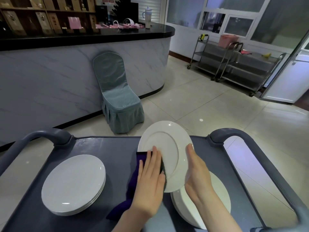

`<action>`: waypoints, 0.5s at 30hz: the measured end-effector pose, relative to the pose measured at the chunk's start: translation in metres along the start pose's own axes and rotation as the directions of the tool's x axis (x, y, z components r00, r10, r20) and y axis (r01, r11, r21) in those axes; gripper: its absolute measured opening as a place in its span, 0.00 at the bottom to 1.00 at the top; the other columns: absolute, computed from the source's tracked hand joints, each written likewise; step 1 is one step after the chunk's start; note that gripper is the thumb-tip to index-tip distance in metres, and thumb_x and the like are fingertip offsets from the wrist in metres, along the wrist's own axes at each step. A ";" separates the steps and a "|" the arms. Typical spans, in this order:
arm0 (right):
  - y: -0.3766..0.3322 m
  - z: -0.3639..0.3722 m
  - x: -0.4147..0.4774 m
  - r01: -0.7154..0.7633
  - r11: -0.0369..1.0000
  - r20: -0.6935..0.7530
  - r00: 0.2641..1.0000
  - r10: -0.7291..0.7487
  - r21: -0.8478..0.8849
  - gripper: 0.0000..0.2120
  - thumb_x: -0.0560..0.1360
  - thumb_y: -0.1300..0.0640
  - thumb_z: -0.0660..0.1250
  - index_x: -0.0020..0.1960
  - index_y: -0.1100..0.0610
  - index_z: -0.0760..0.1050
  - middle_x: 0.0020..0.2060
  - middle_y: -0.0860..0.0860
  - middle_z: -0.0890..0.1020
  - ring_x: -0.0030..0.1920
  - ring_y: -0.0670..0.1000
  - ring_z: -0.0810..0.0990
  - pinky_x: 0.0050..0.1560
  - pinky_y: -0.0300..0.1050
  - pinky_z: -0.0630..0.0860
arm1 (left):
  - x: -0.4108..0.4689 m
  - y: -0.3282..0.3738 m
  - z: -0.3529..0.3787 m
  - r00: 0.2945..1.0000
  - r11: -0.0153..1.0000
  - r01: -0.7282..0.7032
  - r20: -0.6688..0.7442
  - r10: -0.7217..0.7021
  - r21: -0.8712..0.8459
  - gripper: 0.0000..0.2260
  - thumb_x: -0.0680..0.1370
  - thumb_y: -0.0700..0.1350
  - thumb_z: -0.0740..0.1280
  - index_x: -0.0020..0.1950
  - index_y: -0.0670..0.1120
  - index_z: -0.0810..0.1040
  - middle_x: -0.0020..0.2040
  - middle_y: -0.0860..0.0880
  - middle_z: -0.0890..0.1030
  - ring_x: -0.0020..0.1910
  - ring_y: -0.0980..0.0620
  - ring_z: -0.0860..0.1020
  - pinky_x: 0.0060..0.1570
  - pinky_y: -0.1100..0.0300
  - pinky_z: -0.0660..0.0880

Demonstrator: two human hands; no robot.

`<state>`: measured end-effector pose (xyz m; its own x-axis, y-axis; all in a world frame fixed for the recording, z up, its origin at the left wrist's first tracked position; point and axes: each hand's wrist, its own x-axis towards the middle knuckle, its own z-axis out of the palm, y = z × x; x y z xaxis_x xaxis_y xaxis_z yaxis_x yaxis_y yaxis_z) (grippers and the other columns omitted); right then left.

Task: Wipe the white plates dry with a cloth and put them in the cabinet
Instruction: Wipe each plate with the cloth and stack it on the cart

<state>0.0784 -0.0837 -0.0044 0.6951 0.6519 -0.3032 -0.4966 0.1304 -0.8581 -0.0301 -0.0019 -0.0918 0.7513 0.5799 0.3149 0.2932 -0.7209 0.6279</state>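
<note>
Above the grey cart (117,148), the left hand (150,180) lies flat, pressing a purple cloth (133,178) against the tilted white plate (167,144), whose right rim the right hand (197,171) grips. One plate stack (220,195) sits beneath the right hand, a second stack (73,183) well left of the left hand. Beyond lie the tiled floor (200,101), a covered chair (118,97) against a marble-fronted counter (66,64), and steel trolleys (234,64) far right.

Two plate stacks (73,185) (223,195), one held plate (168,144), one cloth (133,178), one chair (117,97).

Left hand (150,180) presses purple cloth (133,181) on the white plate (167,143) the right hand (199,174) holds.
</note>
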 end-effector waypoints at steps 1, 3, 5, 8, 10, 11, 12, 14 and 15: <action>0.004 0.001 -0.002 -0.022 1.000 0.013 1.000 0.022 0.012 0.22 0.76 0.43 0.64 0.60 0.57 0.81 0.54 0.55 0.86 0.55 0.54 0.85 0.53 0.52 0.78 | 0.004 0.006 -0.002 1.000 1.000 -0.020 0.014 0.020 0.014 0.29 0.81 0.50 0.43 0.76 0.60 0.29 0.78 0.62 0.33 0.77 0.60 0.36 0.72 0.64 0.30; 0.010 0.002 -0.005 -0.055 0.997 0.023 0.998 0.054 0.058 0.19 0.81 0.46 0.62 0.61 0.57 0.81 0.55 0.56 0.86 0.55 0.55 0.85 0.54 0.51 0.77 | 0.018 0.011 -0.009 0.998 0.998 -0.058 0.028 0.057 0.034 0.28 0.80 0.50 0.42 0.76 0.61 0.28 0.78 0.62 0.33 0.77 0.61 0.35 0.72 0.64 0.29; 0.013 0.003 -0.007 -0.069 0.994 0.040 0.997 0.066 0.087 0.18 0.82 0.48 0.60 0.62 0.57 0.80 0.56 0.56 0.86 0.56 0.54 0.85 0.54 0.51 0.77 | 0.032 0.008 -0.020 0.997 0.995 -0.077 0.036 0.075 0.060 0.27 0.80 0.52 0.40 0.75 0.60 0.29 0.77 0.63 0.32 0.76 0.62 0.34 0.72 0.62 0.31; 0.011 0.005 -0.004 -0.064 0.994 0.038 0.997 0.061 0.083 0.19 0.81 0.47 0.61 0.63 0.58 0.79 0.56 0.56 0.85 0.56 0.54 0.85 0.53 0.50 0.78 | 0.044 -0.006 -0.032 0.999 0.999 -0.035 0.022 0.034 0.041 0.27 0.81 0.52 0.42 0.77 0.56 0.34 0.77 0.63 0.32 0.77 0.63 0.35 0.73 0.62 0.32; 0.005 0.004 0.000 -0.042 0.995 0.017 0.999 0.040 0.092 0.19 0.81 0.46 0.61 0.62 0.58 0.80 0.55 0.55 0.86 0.54 0.53 0.85 0.49 0.49 0.79 | 0.037 -0.014 -0.033 0.999 1.000 -0.024 0.038 0.023 0.016 0.27 0.82 0.51 0.43 0.78 0.56 0.33 0.78 0.62 0.33 0.77 0.61 0.36 0.73 0.60 0.33; 0.001 0.003 0.001 -0.031 0.994 0.007 1.000 0.030 0.104 0.18 0.81 0.46 0.62 0.61 0.57 0.80 0.55 0.54 0.86 0.54 0.53 0.86 0.49 0.49 0.79 | 0.030 -0.015 -0.030 0.998 1.000 -0.013 0.054 0.013 -0.002 0.27 0.82 0.51 0.43 0.78 0.58 0.32 0.78 0.62 0.33 0.77 0.61 0.36 0.74 0.59 0.34; -0.002 0.002 0.003 -0.022 0.993 -0.004 1.000 0.023 0.112 0.19 0.81 0.45 0.62 0.61 0.57 0.80 0.55 0.54 0.86 0.54 0.53 0.86 0.49 0.49 0.79 | 0.023 -0.014 -0.026 0.997 1.000 0.008 0.074 -0.009 0.014 0.27 0.81 0.51 0.42 0.77 0.58 0.31 0.78 0.62 0.32 0.78 0.60 0.36 0.75 0.57 0.35; -0.002 0.001 0.003 -0.031 0.993 -0.017 0.999 0.033 0.110 0.19 0.80 0.45 0.62 0.61 0.57 0.80 0.55 0.54 0.86 0.54 0.53 0.86 0.50 0.51 0.78 | 0.006 -0.004 -0.014 0.996 0.990 0.006 0.090 -0.019 0.144 0.30 0.79 0.48 0.45 0.80 0.53 0.36 0.80 0.54 0.37 0.79 0.56 0.44 0.77 0.51 0.40; 0.001 0.001 0.003 -0.049 0.993 -0.015 0.999 0.051 0.109 0.19 0.81 0.45 0.62 0.62 0.57 0.80 0.55 0.55 0.86 0.55 0.54 0.85 0.52 0.51 0.78 | 0.001 0.004 -0.009 0.995 0.986 -0.011 0.101 -0.006 0.167 0.31 0.77 0.47 0.49 0.80 0.47 0.44 0.81 0.50 0.46 0.79 0.52 0.52 0.75 0.50 0.45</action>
<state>0.0793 -0.0812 -0.0057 0.6768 0.6462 -0.3526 -0.5838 0.1792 -0.7919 -0.0337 -0.0008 -0.0821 0.8054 0.5428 0.2380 0.3793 -0.7807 0.4967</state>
